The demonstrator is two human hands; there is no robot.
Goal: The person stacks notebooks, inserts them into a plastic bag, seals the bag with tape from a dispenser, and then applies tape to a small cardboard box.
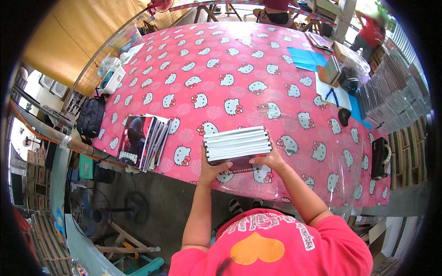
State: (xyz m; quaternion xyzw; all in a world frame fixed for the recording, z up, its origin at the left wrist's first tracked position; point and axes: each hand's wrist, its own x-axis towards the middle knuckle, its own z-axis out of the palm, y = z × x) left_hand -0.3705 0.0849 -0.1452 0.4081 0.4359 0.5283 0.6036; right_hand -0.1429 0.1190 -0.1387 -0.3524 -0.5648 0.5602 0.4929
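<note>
While resting at the near edge of the pink patterned surface, the stack of notebooks, long axis left-right, is clasped from the near side by left hand and right hand, equally close.

Glossy clear plastic sheet over a pink printed tablecloth, stack of spiral notebooks with matt white paper edges and a glossy dark cover, second notebook pile with shiny printed covers, matt black fabric bag
</note>
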